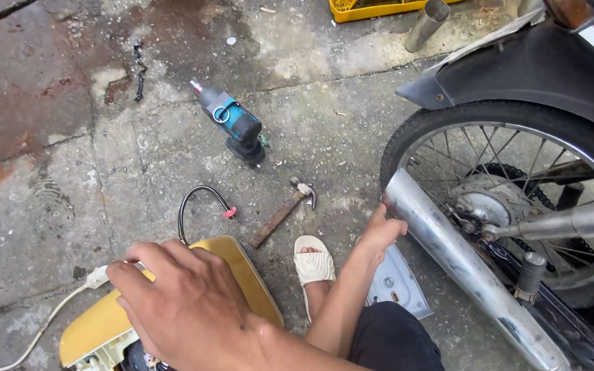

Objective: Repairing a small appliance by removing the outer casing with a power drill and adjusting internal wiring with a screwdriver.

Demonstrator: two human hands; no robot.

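Head view, looking down at stained concrete beside a motorcycle. At the near left, the left hand (pixel 183 302) lies palm-down on a yellow body panel (pixel 235 271), fingers spread and curled over its top; it presses or steadies the panel rather than closing round it. The panel sits loose on the ground, apart from the bike, so some stripping-down looks already done. A white cord (pixel 49 319) runs past its left edge, and a black hooked cable (pixel 197 199) arcs just beyond it.

Toward the middle, tools lie set down and untouched: a blue cordless drill (pixel 234 124) far off, and a rusty hammer (pixel 284 213) nearer (its head pointing right). A sandalled foot (pixel 314 264) rests just beside the panel.

On the right, the right hand (pixel 383 230) reaches up to the chrome exhaust pipe (pixel 462 268), fingertips touching its rounded front end, not clearly gripping. The pipe appears still mounted alongside the rear wheel (pixel 517 192), so its removal, in my judgement, remains.
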